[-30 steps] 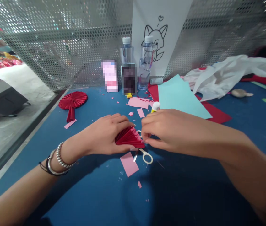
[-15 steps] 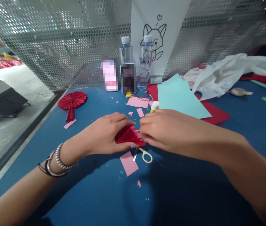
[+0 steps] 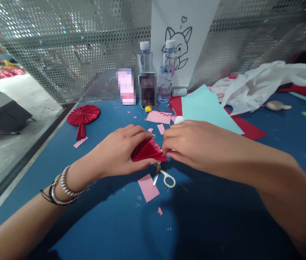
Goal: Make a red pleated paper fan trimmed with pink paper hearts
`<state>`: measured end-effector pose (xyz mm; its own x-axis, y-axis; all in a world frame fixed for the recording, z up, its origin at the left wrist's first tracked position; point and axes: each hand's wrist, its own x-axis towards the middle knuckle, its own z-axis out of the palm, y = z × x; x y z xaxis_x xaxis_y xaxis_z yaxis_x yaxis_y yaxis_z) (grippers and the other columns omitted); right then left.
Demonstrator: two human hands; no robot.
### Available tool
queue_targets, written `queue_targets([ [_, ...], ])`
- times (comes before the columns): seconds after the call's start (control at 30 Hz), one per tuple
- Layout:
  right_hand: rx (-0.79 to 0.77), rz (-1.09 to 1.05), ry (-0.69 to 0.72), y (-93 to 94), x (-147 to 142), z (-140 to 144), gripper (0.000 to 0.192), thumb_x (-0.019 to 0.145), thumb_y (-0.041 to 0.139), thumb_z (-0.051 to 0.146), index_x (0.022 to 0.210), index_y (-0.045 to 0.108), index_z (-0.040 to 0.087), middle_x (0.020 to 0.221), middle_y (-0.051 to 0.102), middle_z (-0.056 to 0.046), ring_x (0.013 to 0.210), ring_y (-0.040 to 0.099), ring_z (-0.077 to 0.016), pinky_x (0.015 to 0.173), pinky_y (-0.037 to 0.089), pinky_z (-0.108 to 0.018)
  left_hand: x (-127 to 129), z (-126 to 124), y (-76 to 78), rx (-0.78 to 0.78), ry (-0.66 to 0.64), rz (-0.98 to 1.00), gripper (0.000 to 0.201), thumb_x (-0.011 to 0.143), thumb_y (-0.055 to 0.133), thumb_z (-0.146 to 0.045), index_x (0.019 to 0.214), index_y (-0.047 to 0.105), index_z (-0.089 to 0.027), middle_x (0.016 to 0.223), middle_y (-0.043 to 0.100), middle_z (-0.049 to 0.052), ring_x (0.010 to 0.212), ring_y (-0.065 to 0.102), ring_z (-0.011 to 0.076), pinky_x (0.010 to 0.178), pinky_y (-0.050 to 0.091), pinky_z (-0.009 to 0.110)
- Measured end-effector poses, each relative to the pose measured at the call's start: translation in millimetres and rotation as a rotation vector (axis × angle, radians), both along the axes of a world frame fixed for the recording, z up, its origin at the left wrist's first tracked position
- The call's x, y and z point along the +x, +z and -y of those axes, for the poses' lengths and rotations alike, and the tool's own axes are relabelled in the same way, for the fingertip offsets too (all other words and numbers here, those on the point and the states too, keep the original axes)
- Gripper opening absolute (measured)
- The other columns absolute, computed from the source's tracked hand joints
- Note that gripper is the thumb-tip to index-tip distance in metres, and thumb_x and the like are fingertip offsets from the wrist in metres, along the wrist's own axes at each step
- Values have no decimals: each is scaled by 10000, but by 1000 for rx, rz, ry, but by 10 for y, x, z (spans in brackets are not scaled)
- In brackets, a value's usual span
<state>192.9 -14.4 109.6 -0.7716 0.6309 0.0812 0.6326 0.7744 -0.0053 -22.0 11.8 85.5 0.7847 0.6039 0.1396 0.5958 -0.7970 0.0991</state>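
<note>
My left hand (image 3: pixel 119 151) grips a red pleated paper fan (image 3: pixel 147 151) above the blue table (image 3: pixel 109 224). My right hand (image 3: pixel 189 142) pinches the fan's right edge with its fingertips. Small white-handled scissors (image 3: pixel 163 176) lie on the table just below the fan. A pink paper rectangle (image 3: pixel 148 187) lies left of the scissors. A glue stick (image 3: pixel 179 118) shows its white cap just behind my right hand.
A finished red paper rosette (image 3: pixel 83 116) lies at the left. Light blue paper (image 3: pixel 207 108) on red sheets (image 3: pixel 250 130), pink scraps (image 3: pixel 158 117), two water bottles (image 3: pixel 167 70), a cartoon drawing (image 3: pixel 181 39) and white plastic (image 3: pixel 258 85) stand behind. A perforated metal wall (image 3: pixel 60 50) bounds the table.
Both hands have lifted the fan slightly and away from me, uncovering more of the scissors. My right hand now hides most of the glue stick.
</note>
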Motion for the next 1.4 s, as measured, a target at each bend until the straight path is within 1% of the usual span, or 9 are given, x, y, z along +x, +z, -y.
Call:
queue_targets([
  [0.2,15,21,-17,-15,-9,8,196,853,463,181,777,644,184,745,617,-65,740,545,-194,663,336,-299,13,26,6,50,19,-3,576,813,406,-585,1185,505,-156,1110,558,108,968,524,252,866,420,386],
  [0.37,40,44,-49,6,-75,42,200,849,462,171,768,644,179,748,620,-72,749,554,-200,682,345,-313,26,48,12,52,39,-13,572,815,411,-575,1190,501,-153,1106,554,100,967,517,252,862,421,392],
  [0.5,26,84,-75,32,-131,58,160,819,495,150,752,638,172,756,623,-82,759,559,-209,687,353,-321,28,63,10,51,53,-1,553,816,422,-561,1186,506,-158,1096,555,98,978,511,257,872,417,397],
  [0.67,60,123,-42,13,-140,69,138,816,505,162,774,637,172,780,626,-94,765,553,-218,701,357,-340,30,79,23,37,40,35,529,822,427,-541,1185,508,-164,1103,551,105,990,508,261,884,412,396],
  [0.83,114,97,-51,13,-110,81,182,859,467,241,799,626,176,782,614,-76,768,547,-211,697,359,-336,11,72,39,31,84,119,515,823,453,-519,1192,503,-163,1131,543,103,1023,511,245,914,400,372],
  [0.97,186,38,-40,32,-75,85,213,841,505,365,799,599,179,792,593,-49,771,532,-208,684,362,-330,-3,67,60,23,123,219,475,824,480,-478,1176,514,-161,1122,547,97,1016,527,226,902,405,348],
  [1.13,266,-35,-77,69,-57,97,87,837,494,194,817,577,177,846,592,-44,820,515,-201,714,354,-320,0,98,111,8,112,320,431,823,521,-403,1164,525,-139,1107,555,92,996,539,192,882,413,296],
  [1.27,283,-38,-109,106,-49,138,117,821,482,132,828,586,185,845,596,-36,800,502,-194,712,341,-328,0,139,146,-6,67,342,435,814,542,-373,1176,516,-133,1124,548,91,1011,534,185,894,409,285],
  [1.4,382,-14,-127,136,-84,189,158,827,462,126,769,602,169,802,610,-56,763,504,-207,650,323,-335,9,187,162,-63,-21,332,512,775,588,-406,1189,498,-118,1146,535,105,1044,519,193,923,401,285],
])
